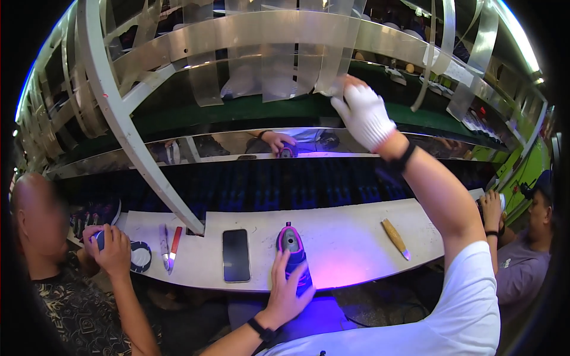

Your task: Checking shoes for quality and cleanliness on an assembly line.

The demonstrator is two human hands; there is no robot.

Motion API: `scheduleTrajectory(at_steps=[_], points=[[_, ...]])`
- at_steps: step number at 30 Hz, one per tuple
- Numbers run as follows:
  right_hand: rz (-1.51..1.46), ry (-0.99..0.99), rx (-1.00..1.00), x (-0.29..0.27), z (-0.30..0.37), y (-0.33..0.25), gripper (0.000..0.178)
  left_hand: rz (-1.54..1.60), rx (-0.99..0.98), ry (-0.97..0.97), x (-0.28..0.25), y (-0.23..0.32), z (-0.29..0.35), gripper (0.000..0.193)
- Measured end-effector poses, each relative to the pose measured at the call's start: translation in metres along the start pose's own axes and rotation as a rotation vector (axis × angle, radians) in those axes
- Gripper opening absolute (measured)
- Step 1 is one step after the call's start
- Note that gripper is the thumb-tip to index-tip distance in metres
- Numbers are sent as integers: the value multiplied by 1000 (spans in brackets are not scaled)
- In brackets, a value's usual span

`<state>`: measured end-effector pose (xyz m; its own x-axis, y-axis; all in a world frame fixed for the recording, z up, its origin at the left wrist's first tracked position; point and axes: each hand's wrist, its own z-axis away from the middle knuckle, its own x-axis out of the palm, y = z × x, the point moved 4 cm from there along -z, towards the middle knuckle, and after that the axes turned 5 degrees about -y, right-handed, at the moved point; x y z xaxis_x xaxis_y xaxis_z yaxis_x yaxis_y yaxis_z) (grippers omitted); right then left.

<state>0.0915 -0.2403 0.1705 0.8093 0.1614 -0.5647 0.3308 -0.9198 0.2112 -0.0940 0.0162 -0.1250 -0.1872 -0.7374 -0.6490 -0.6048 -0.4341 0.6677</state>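
Note:
A dark blue shoe with pink trim [290, 240] lies on the white bench top near its front edge, its opening facing away from me. My left hand [289, 286] wraps round the shoe's near part, hiding some of it. High above the bench, my right hand [363, 115] wears a white knit glove with bare fingertips. It is raised beside a hanging clear plastic strip [339, 50], thumb apart from the fingers. Whether it touches the strip I cannot tell. A black phone [236, 255] lies left of the shoe.
On the white bench top [350, 231] lie a wooden-handled tool [395, 238], a red-handled knife [175, 249] and a metal tool [164, 246]. A grey metal post [142, 148] rises left of the phone. Behind runs a dark conveyor [249, 184]. Co-workers sit at both sides; the left one holds a shoe.

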Motion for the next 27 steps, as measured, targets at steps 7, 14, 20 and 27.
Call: scheduleTrajectory(at_steps=[7,14,20,27], points=[[-846,-181,-7,-170,143,-78,26,-445,633,-208,-22,-1,13,34],[-1091,-299,889,-137,263,-83,30,178,160,139,-54,59,-82,42],[-1520,285,1165,-102,321,-110,46,347,-4,150,-41,81,-60,50],[-1594,-198,657,-122,270,-139,37,325,288,167,-34,76,-43,39]])
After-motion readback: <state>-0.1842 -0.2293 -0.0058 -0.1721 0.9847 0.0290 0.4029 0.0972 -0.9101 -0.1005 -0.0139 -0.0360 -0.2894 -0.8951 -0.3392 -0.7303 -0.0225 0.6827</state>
